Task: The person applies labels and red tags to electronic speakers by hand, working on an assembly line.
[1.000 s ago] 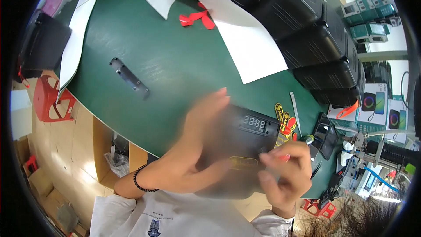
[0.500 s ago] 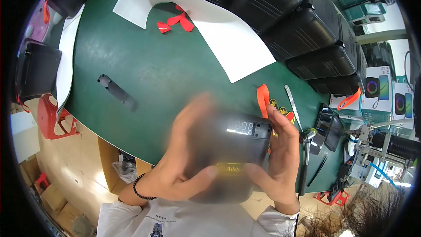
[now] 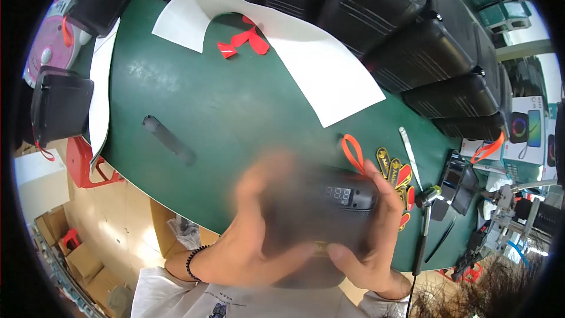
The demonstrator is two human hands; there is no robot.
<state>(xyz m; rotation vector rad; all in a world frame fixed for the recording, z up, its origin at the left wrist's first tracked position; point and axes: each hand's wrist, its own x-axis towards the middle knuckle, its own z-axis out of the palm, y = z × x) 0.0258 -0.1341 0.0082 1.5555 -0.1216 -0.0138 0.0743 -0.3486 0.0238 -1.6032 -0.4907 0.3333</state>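
A black portable speaker [image 3: 347,221] with a lit digital display and an orange wrist strap [image 3: 352,152] is held between my two hands, low in front of my body. My left hand [image 3: 238,244] wraps its left side, thumb on the face. My right hand [image 3: 385,229] grips the right side, with the fingers along the edge. Both thumbs meet at a small black-and-gold nameplate [image 3: 321,248] on the speaker, mostly covered by my left thumb. A hazy smear blurs the speaker's left part and my left fingers.
Several loose nameplates with red backing [image 3: 400,176] lie right of the speaker, near a metal strip [image 3: 410,153] and a hammer [image 3: 424,224]. White sheet [image 3: 329,76] and red scraps [image 3: 250,40] lie farther back. Black speakers [image 3: 376,12] line the far edge. A dark strip [image 3: 168,138] lies left.
The whole view has shifted, so the table things sit slightly lower and farther right. My left thumb has slid right over the nameplate, covering most of it. Both hands still hold the speaker.
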